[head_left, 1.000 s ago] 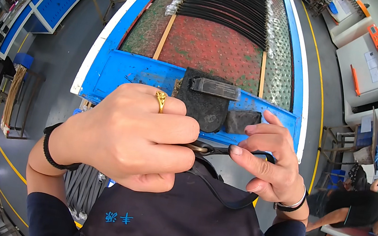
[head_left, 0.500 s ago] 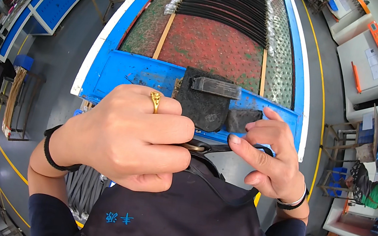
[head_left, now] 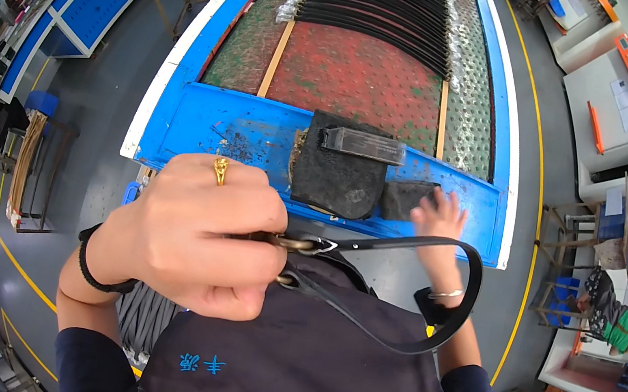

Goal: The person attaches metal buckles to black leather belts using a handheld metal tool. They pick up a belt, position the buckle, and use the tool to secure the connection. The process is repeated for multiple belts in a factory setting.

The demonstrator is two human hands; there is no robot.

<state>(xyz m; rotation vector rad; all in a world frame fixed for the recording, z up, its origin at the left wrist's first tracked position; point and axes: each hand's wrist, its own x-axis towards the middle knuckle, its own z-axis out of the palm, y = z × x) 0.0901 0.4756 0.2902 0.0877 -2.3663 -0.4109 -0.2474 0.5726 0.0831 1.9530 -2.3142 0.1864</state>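
One left hand (head_left: 196, 239) grips black belt (head_left: 404, 247).

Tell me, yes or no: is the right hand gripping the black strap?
No, the right hand reaches open toward the blue bench; only the left hand holds the black strap.

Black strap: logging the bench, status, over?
Left hand fisted on brass buckle. Black strap loops free. Right hand open, reaching dark block.

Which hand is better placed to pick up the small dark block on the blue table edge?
Right. The right hand is open and already reaching at the small dark block, while the left hand is closed around the brass buckle of the black belt.
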